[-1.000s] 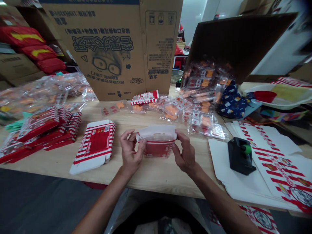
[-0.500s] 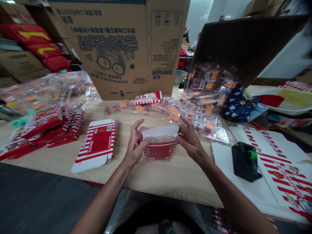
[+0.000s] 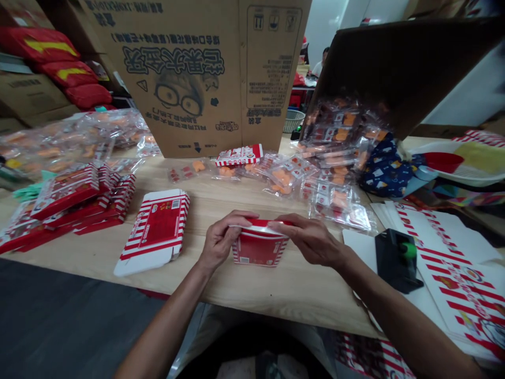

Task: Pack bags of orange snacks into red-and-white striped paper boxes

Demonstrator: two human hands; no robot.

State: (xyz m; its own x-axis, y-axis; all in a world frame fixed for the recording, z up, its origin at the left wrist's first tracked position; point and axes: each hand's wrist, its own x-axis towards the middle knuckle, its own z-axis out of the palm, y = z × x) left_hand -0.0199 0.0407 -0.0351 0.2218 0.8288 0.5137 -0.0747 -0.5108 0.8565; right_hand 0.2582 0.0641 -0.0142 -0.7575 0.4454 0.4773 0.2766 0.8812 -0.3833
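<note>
A small red-and-white striped carton [image 3: 258, 249] stands upright on the table in front of me. My left hand [image 3: 221, 238] grips its upper left corner, thumb at the near side and fingers over the top. At the upper right, my right hand [image 3: 310, 238] holds the top edge, its fingers lying along the lid flap. The flap is folded over the opening, so the contents are hidden. To the left lies another striped carton [image 3: 161, 223], flat on its back with a white end flap sticking out.
Filled cartons [image 3: 74, 195] are piled at the left. Clear packets with orange pieces [image 3: 282, 179] lie behind my hands, before a big cardboard box [image 3: 189, 79]. A black tape dispenser [image 3: 396, 260] sits on flat printed card sheets [image 3: 453, 263] at the right.
The raised white flap has been folded down over the carton's opening, and its red outer side now shows. Both hands have moved onto the top edge.
</note>
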